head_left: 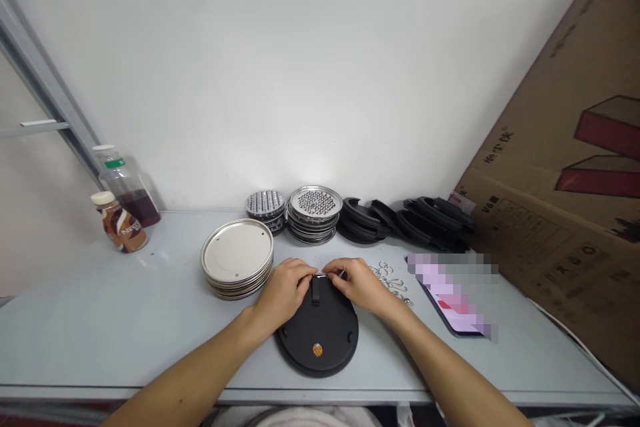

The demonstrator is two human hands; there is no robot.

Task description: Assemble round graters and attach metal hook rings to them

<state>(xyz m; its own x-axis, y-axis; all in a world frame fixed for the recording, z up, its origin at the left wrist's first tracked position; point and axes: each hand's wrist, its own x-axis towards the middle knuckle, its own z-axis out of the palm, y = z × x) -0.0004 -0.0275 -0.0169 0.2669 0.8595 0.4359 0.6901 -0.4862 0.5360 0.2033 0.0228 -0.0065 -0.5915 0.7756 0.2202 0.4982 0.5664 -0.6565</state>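
Note:
A round black disc (327,327) lies on the table near its front edge, with an orange sticker (317,349) low on its face. At its far rim is a short black strap (315,292). My left hand (287,292) pinches a small shiny metal piece (320,274) at that rim beside the strap. From the other side, my right hand (359,283) closes thumb and finger on the same piece, whose exact shape my fingers hide. Just right of my right hand lie several loose metal rings and clips (393,280).
Left of the disc is a stack of round metal plates (237,250). Behind stand perforated grater discs (315,203), more grater discs (265,203) and curved black parts (430,220). A phone (450,307) and large carton (540,233) are right; two bottles (120,223) stand far left.

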